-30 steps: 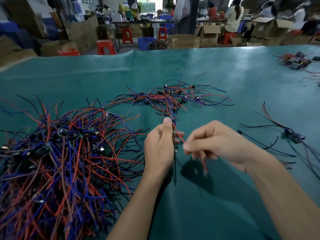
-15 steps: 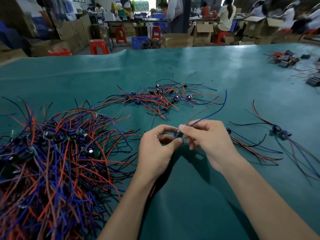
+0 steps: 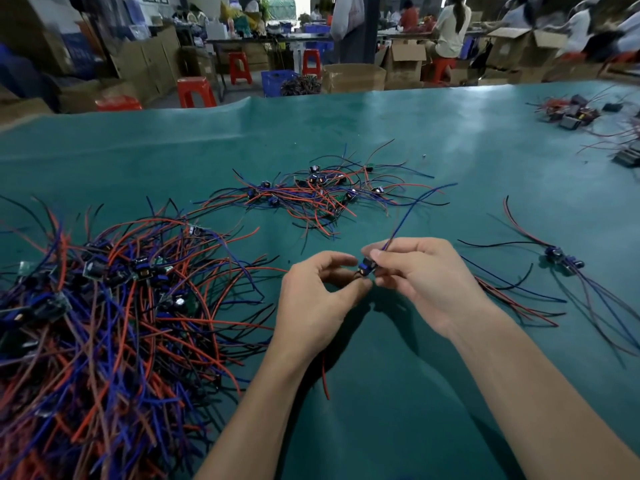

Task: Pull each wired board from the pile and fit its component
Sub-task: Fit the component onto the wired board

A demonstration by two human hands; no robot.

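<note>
A small wired board with a blue part on it sits between both hands above the green table mat. My left hand pinches it from below with thumb and fingers. My right hand grips it from the right, and a blue wire rises from those fingers. A red wire hangs under my left wrist. The big pile of red, blue and black wired boards fills the left side.
A smaller heap of wired boards lies beyond my hands. A few more boards with wires lie to the right. Dark parts and wires sit at the far right. Behind the table are cardboard boxes, red stools and seated people.
My hands went from pulling wires straight a second ago to closing together on the board. The board's blue wire swung up and to the right. The view shifted slightly.
</note>
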